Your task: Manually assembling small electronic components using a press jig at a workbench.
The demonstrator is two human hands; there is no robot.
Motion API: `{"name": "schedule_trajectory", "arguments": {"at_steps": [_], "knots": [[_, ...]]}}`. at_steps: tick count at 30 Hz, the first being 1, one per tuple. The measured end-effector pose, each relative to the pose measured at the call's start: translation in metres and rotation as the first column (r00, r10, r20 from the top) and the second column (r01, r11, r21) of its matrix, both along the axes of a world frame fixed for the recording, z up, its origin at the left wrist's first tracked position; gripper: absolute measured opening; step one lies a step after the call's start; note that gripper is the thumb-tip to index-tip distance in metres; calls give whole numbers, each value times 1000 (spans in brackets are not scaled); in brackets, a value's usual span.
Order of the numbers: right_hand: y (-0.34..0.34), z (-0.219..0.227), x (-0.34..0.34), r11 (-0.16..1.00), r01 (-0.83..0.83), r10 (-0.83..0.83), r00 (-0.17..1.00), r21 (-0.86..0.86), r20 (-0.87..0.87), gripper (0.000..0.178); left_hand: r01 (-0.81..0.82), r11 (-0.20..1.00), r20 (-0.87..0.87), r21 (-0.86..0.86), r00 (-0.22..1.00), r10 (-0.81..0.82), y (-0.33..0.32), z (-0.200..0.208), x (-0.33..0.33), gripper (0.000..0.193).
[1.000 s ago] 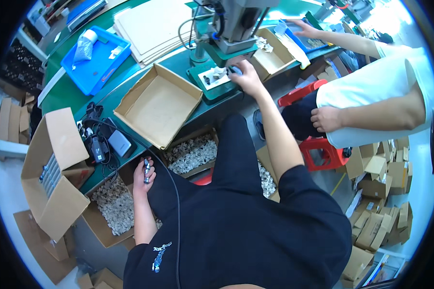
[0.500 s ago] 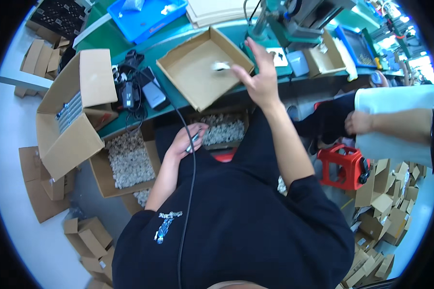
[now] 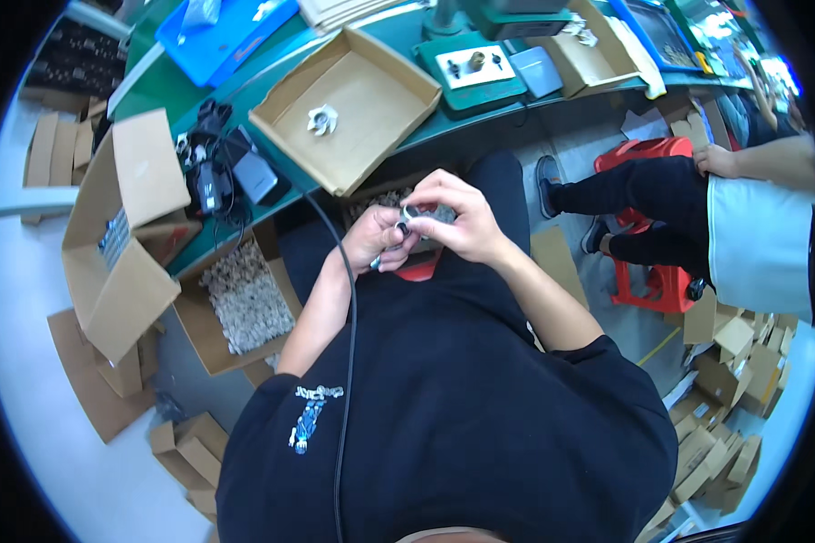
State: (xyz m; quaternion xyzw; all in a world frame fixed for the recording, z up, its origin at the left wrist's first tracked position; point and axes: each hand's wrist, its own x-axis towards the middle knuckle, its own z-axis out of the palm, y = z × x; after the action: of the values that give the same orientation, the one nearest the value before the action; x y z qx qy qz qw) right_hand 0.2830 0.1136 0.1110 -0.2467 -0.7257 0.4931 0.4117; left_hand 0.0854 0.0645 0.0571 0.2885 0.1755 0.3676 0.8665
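Preferably, with your left hand [image 3: 374, 237] gripping the metal piece [image 3: 375, 262] and your right hand [image 3: 459, 217] pinching the pale part [image 3: 409, 213] just beside it, steady both over your lap, off the desk's [image 3: 440, 127] near edge, to prevent slipping.

The cardboard tray [image 3: 376, 100] lies on the workbench [image 3: 435, 124], upper centre of the frame, with a moulded part [image 3: 322, 119] inside. The fixture plate [image 3: 475, 69] is to its right, the plastic bin [image 3: 235, 36] behind the tray at upper left, a carton [image 3: 145, 163] at far left.
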Motion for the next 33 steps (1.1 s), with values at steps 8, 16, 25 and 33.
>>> {"name": "schedule_trajectory", "arguments": {"at_steps": [8, 16, 25, 33], "knots": [[129, 41, 45, 739, 630, -665, 740, 240, 104, 23, -239, 958, -240, -159, 950, 197, -13, -8, -11, 43], [144, 71, 39, 845, 520, -506, 699, 128, 505, 24, -413, 830, -184, -375, 910, 371, -55, -42, -49, 36], [232, 61, 105, 783, 544, -622, 691, 301, 370, 28, -687, 561, -221, -462, 702, 677, -59, -97, -125, 34], [348, -11, 185, 525, 384, -849, 173, 759, 499, 32, -721, 575, -196, -387, 673, 713, -60, -99, -126, 33]]}}
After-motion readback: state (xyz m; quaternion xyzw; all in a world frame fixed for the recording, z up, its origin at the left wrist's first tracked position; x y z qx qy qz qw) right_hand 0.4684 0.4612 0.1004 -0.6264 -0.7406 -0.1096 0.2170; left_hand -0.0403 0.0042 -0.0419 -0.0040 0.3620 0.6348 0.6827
